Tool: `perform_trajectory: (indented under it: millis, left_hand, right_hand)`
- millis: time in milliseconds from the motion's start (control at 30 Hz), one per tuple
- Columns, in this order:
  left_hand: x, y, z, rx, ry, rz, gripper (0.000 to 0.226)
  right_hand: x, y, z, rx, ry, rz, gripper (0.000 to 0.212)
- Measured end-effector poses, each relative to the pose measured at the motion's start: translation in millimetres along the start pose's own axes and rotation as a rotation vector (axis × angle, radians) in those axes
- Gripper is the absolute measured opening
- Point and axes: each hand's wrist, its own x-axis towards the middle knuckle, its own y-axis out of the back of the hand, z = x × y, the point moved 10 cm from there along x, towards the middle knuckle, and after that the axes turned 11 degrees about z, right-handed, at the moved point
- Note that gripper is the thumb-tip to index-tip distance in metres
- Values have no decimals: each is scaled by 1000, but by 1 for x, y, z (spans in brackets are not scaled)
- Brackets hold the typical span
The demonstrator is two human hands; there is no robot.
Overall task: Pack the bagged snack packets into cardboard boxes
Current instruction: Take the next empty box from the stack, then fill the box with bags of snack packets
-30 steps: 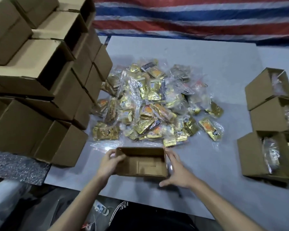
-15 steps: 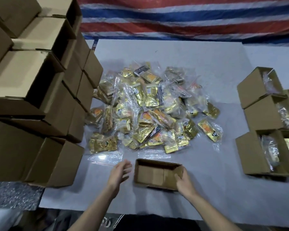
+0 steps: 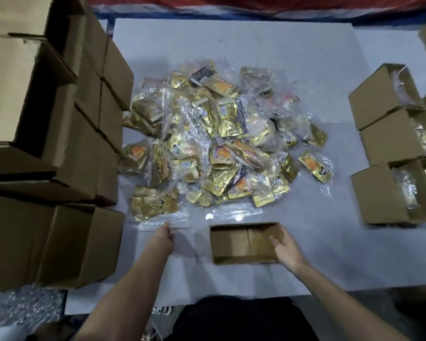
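An open, empty cardboard box [image 3: 241, 243] sits on the white sheet [image 3: 317, 254] right in front of me. My right hand [image 3: 284, 248] grips its right wall, thumb inside the box. My left hand [image 3: 164, 238] reaches forward to the near edge of a clear bag of gold snack packets [image 3: 155, 205] and touches the bag's clear zip strip. Behind them lies a large heap of bagged gold packets [image 3: 221, 143].
Stacked empty cardboard boxes [image 3: 59, 148] wall off the left side. Three boxes holding bagged packets [image 3: 389, 148] stand in a column at the right. A striped tarp runs along the far edge. Bare sheet lies between the heap and the right boxes.
My left hand let go of the box and moved forward-left to the near bag. The right hand keeps hold of the box's right wall. The camera view tilted downward.
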Motion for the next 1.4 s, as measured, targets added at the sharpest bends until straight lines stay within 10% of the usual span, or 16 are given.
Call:
perform_trajectory:
  millis: [1067,1400]
  left_hand:
    - [-350,61,141,680,-1847,-280,28]
    - [-379,41,107,734,-1871,-410,14]
  right_hand:
    - [-30,-60,-71,101,99,-240,67]
    - [-33,-63,-70,168,90,-261,60]
